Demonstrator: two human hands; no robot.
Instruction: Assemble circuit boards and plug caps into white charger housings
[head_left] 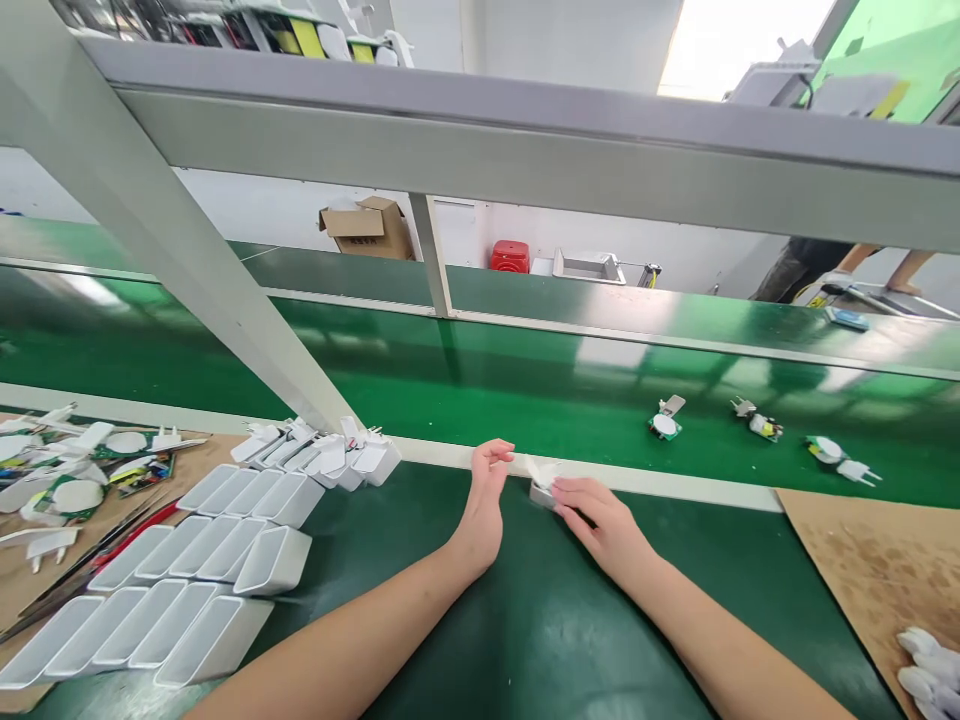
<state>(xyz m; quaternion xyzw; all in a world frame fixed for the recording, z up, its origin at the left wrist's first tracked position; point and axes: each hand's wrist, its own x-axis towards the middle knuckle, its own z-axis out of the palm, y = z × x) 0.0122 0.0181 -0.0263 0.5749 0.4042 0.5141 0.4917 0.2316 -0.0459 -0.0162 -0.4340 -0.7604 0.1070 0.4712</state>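
Observation:
My right hand [600, 522] pinches a small white plastic case [541, 493] at the far edge of the dark green worktop [570, 620]. A thin white piece sticks up from the top of this case. To its left, my left hand [482, 510] is raised with loosely bent fingers, apart from the case and holding nothing. Further left stand rows of open white plastic cases [202, 620]. Behind those rows, a group of white cases [322, 455] has white plug parts lying in or on them.
Circuit boards with white plug parts [67, 495] and tweezers [97, 560] lie on cardboard at left. Several board assemblies [664, 426] rest on the green belt [510, 375]. A slanted post [225, 290] and overhead shelf [525, 130] frame the bench. Another person's arms [904, 270] show at far right.

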